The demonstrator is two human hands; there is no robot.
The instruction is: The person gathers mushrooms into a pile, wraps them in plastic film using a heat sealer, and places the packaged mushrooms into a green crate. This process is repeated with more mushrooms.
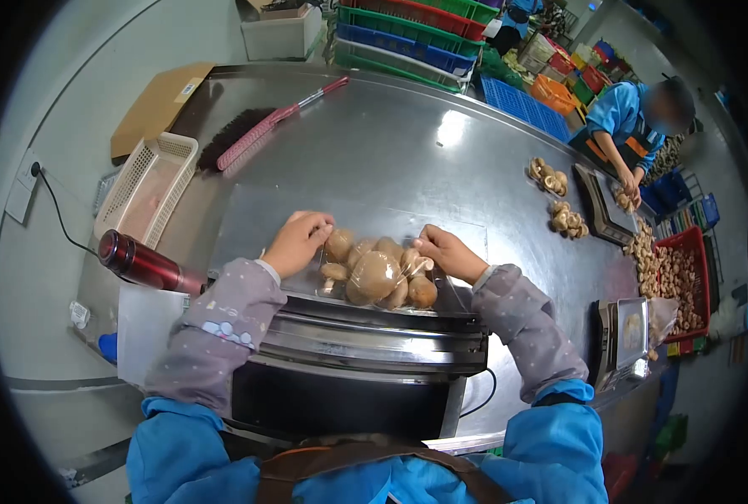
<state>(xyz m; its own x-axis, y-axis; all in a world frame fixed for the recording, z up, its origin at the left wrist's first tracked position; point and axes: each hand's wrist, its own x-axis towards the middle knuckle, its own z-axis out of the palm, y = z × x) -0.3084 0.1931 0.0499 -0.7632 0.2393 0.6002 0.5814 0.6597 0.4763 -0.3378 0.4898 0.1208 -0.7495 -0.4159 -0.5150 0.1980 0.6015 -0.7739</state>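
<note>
Mushrooms (372,281) in clear film (385,270): probably light, bruisable, slick; best held underneath. Left grip (296,244), ten o'clock; right grip (451,254), two o'clock: pinching film.

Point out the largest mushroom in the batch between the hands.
The round brown mushroom at the front middle, between the left hand and the right hand: its cap is plainly broadest, while neighbouring mushrooms show smaller caps.

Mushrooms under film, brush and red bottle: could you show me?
Mushrooms under film (375,277): head view, on the large middle cap.
Brush (260,135): head view, on its pink handle.
Red bottle (151,263): head view, on its side.
</note>
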